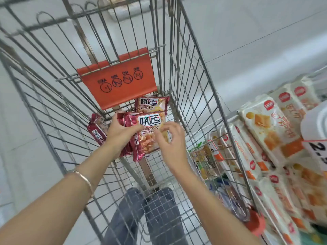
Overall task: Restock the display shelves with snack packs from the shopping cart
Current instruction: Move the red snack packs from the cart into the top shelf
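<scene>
Snack packs point(150, 131): a red-edged bundle was held low inside the shopping cart point(194, 85), not yet lifted clear of the basket.
Left hand point(122, 131): fingers were clamped round the bundle's left end, thumb over the top.
Right hand point(172, 144): fingers were spread and slightly bent at the bundle's right edge. Contact could not be confirmed, and nothing was gripped.
Loose stock: one further pack point(151, 103) lay just beyond the fingers, under the orange seat flap point(118, 80). Another pack point(97, 131) stood on edge just left of the left-hand fingers.
Display shelves point(231, 115): these stood to the right of the right-hand fingers, outside the cart wall, and already carried cream-and-orange packs point(265, 128).
Progress: judged to be the pick-up stage of one round. The cart floor on the near side of the fingers showed only mesh, so little stock appeared to remain.
Remaining: the bundle had yet to reach a shelf, and the two loose packs would follow. No shelf space for this product could be identified.
</scene>
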A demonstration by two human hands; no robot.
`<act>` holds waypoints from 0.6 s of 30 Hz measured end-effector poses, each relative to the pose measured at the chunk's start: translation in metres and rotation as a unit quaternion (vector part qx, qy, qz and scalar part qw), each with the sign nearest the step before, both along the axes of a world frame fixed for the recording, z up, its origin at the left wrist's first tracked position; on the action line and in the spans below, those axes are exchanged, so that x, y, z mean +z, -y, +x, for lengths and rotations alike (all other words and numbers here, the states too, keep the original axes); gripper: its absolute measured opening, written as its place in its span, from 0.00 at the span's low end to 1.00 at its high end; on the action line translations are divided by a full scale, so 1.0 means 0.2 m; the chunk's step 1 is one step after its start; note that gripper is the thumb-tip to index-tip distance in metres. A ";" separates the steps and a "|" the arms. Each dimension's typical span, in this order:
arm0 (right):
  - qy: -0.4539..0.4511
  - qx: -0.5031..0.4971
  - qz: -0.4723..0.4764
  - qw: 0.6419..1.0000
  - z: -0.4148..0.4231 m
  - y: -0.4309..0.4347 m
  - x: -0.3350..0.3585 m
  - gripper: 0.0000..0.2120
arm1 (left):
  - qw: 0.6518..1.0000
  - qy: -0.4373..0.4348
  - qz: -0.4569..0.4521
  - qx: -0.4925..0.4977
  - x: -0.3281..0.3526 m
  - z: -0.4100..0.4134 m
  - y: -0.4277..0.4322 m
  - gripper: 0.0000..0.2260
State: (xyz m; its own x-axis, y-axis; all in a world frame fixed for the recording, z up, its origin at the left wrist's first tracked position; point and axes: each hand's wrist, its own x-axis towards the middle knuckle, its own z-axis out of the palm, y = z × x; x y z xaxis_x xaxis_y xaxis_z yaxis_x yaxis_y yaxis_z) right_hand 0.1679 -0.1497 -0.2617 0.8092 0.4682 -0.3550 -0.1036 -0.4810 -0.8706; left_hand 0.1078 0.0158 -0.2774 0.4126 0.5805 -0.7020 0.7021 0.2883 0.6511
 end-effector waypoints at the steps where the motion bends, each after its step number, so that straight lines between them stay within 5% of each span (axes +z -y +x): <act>1: -0.031 -0.018 -0.019 0.999 0.07 -0.01 0.03 0.20 | 0.999 0.013 -0.037 0.005 0.06 -0.01 -0.02 0.57; 3: -0.149 -0.008 -0.007 0.989 0.19 -0.03 0.10 0.42 | 0.990 0.058 -0.128 0.003 0.22 -0.05 -0.07 0.53; 5: -0.315 0.027 0.055 0.947 0.26 -0.06 0.17 0.38 | 0.989 0.061 -0.135 -0.023 0.36 -0.06 -0.12 0.51; 7: -0.364 0.045 0.077 0.927 0.27 -0.07 0.29 0.34 | 0.990 0.067 -0.116 -0.049 0.48 -0.06 -0.16 0.56; 10: -0.287 0.076 0.026 0.955 0.22 -0.10 0.55 0.33 | 0.988 0.056 -0.092 -0.110 0.82 -0.04 -0.13 0.51; 14: -0.218 0.051 0.035 0.974 0.20 -0.05 0.91 0.33 | 0.974 0.109 -0.070 -0.185 1.30 0.00 -0.03 0.22; 16: -0.191 0.005 0.071 0.979 0.17 0.02 1.15 0.25 | 0.964 0.144 -0.060 -0.214 1.47 0.03 -0.02 0.19; 18: -0.172 -0.028 0.105 0.979 0.15 0.12 1.37 0.18 | 0.952 0.174 -0.050 -0.248 1.65 0.06 0.02 0.27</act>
